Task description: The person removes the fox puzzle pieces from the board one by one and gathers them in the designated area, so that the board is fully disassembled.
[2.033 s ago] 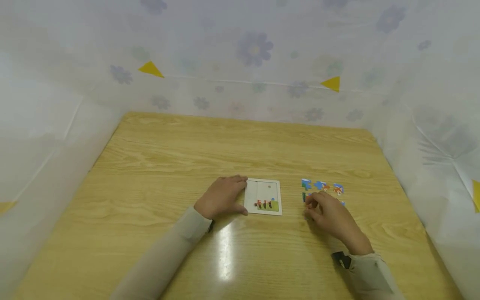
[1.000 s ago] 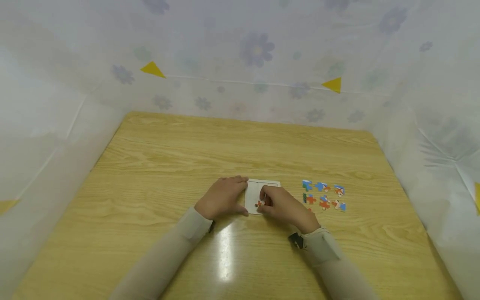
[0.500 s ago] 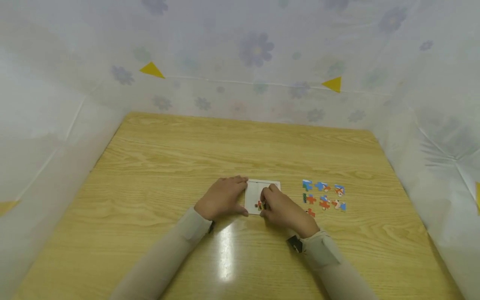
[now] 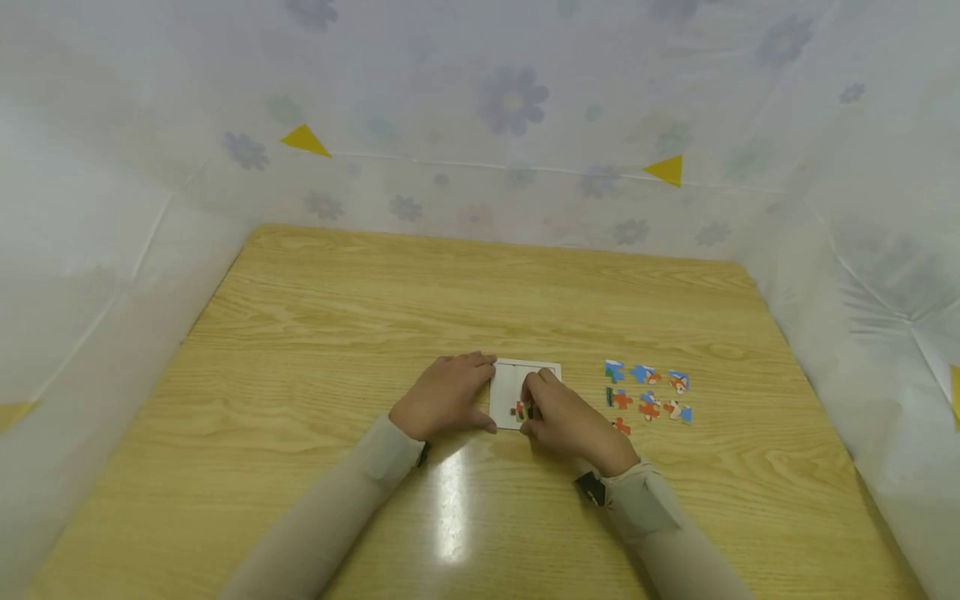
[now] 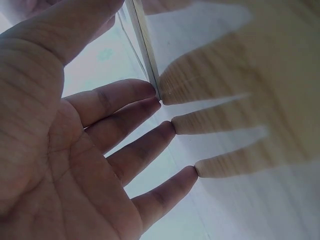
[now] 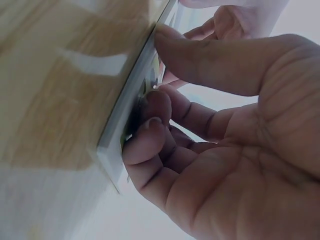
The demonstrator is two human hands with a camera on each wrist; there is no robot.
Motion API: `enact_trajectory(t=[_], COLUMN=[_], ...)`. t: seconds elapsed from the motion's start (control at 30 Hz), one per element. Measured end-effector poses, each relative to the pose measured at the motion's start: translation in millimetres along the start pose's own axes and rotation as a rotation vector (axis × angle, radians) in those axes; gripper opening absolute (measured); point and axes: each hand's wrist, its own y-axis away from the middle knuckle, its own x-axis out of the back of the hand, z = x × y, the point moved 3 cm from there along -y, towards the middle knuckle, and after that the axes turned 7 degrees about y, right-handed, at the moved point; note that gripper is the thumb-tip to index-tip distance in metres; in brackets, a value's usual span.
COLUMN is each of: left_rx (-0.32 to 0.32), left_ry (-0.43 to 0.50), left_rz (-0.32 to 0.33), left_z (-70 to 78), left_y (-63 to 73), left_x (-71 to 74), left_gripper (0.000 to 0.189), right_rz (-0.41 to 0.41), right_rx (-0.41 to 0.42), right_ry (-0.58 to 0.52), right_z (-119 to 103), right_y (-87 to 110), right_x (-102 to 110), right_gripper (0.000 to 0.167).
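A white puzzle board (image 4: pixel 506 383) with a raised border lies flat on the table. My left hand (image 4: pixel 444 396) rests at the board's left side, thumb and fingers spread; in the left wrist view its extended fingertips (image 5: pixel 150 90) meet the board edge and tabletop. Over the board's lower right is my right hand (image 4: pixel 573 421), its fingers curled down on a jigsaw piece that they mostly hide. Red-and-dark joined pieces (image 4: pixel 519 411) show beside its fingertips. In the right wrist view the thumb (image 6: pixel 200 60) lies along the board's near edge (image 6: pixel 127 95).
Several loose jigsaw pieces lie in rows right of the board, among them a blue-green one (image 4: pixel 613 370), a fox-face one (image 4: pixel 678 381) and a red one (image 4: pixel 621 426) near my right wrist. Pale flowered sheeting (image 4: pixel 510 100) walls the wooden table (image 4: pixel 360 292) at back and sides.
My right hand has gone left from the loose pieces to the board, and its fingers have shifted slightly there since. The left hand has kept its place at the board's edge.
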Motion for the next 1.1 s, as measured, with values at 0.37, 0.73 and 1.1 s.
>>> enact_trajectory(t=[0.37, 0.73, 1.1], left_rx=[0.003, -0.003, -0.013], left_ry=[0.002, -0.011, -0.019], left_rz=[-0.001, 0.005, 0.002], left_z=[0.6, -0.3, -2.8], left_y=[-0.4, -1.0, -1.5], left_x=[0.9, -1.1, -2.4], left_gripper=[0.08, 0.08, 0.079], right_rz=[0.01, 0.08, 0.211], right_rx=[-0.01, 0.055, -0.094], right_ry=[-0.093, -0.142, -0.252], right_z=[8, 17, 66], right_y=[-1.8, 4.1, 73.8], right_x=[-1, 9, 50], right_gripper=[0.035, 0.017, 0.007])
